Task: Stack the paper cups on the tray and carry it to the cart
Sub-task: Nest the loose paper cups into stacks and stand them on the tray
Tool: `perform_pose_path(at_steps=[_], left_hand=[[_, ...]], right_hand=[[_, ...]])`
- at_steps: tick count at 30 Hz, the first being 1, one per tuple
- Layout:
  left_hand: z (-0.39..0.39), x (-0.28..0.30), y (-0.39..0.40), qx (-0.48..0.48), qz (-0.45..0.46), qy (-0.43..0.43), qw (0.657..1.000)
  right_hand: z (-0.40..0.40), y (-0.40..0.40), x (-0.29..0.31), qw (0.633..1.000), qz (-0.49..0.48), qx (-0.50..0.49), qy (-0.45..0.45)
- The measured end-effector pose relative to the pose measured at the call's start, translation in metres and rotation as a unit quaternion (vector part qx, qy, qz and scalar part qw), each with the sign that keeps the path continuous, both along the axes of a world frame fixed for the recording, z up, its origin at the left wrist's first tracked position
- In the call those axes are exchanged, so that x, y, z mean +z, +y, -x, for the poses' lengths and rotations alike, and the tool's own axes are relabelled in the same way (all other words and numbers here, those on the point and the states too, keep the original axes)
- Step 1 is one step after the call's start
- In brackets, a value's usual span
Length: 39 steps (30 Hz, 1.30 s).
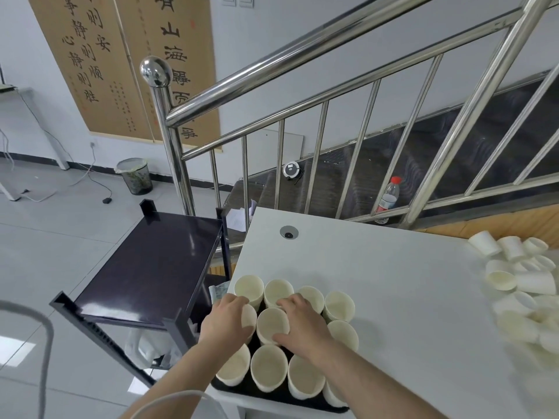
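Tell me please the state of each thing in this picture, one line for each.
Left hand: curled round a cup on the tray.
Right hand: resting on the middle cup, fingers spread.
Cups on tray: upright, open ends up.
Tray: on the table's near left corner.
Loose cups: lying tipped in a pile.
Cart: top shelf bare.
Water bottle: upright, capped.

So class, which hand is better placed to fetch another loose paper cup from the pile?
Probably the right hand: the loose white paper cups lie on its side of the table; the left hand is farther away.
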<state>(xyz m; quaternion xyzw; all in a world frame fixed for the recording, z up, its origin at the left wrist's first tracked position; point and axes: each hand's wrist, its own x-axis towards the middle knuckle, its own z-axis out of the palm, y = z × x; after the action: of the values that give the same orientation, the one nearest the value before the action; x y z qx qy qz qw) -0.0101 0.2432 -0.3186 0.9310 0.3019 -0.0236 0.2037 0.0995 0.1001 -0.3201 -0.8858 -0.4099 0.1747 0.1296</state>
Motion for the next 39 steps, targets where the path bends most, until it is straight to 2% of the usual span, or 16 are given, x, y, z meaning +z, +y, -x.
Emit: perform_pose_path(at_steps=[7, 16, 25, 34, 39], left_hand=[[-0.027, 0.035, -0.044, -0.013, 0.007, -0.057, 0.998], [-0.101, 0.063, -0.185, -0.093, 0.03, -0.103, 0.99], [-0.171, 0.067, -0.329, -0.158, 0.04, -0.097, 0.982], [-0.245, 0.067, -0.388, -0.193, 0.051, -0.096, 0.975], [-0.308, 0.052, -0.402, -0.196, 0.075, -0.103, 0.972]], right_hand=[[-0.025, -0.052, 0.033, 0.998, -0.054, -0.015, -0.004], [-0.078, -0.22, 0.067, 0.992, -0.072, -0.082, -0.06], [-0.128, -0.389, 0.073, 0.976, -0.053, -0.188, -0.093], [-0.183, -0.452, 0.07, 0.964, -0.045, -0.246, -0.088], [-0.241, -0.466, 0.056, 0.963, -0.025, -0.256, -0.082]])
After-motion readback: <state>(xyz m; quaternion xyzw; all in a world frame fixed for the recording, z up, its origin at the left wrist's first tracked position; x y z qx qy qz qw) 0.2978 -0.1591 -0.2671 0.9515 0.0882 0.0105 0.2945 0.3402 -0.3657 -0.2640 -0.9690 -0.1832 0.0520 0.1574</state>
